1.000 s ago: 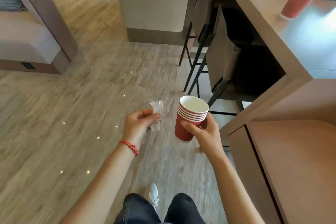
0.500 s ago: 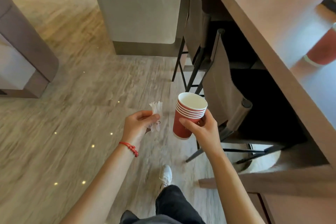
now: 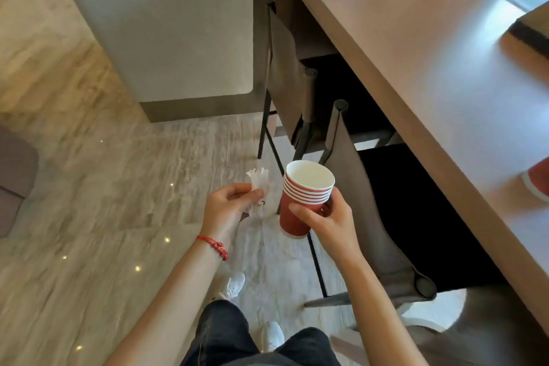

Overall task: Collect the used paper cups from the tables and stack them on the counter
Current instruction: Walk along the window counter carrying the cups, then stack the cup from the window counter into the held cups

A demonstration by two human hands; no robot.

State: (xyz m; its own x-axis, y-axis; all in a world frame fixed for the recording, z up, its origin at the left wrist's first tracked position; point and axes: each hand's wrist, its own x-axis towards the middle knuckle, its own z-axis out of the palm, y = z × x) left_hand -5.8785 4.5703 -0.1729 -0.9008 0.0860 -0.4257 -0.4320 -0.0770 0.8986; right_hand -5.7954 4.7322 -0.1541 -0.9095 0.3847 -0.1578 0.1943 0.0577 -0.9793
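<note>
Right hand (image 3: 328,221) wraps thumb and fingers around a stack of red paper cups (image 3: 306,196), held upright above the floor, rims up, just left of a grey chair (image 3: 361,187). Left hand (image 3: 228,206), red cord bracelet (image 3: 214,245) at the wrist, pinches a crumpled white wrapper (image 3: 261,187) just beside the stack. Another red cup (image 3: 537,180) stands on the wooden counter (image 3: 416,47) at right, cut by the frame edge.

Stacked red paper cups (image 3: 300,202) w/ white rims & insides; red cord bracelet (image 3: 214,246); brown wooden desk (image 3: 416,47); streaked beige floor (image 3: 89,202).
</note>
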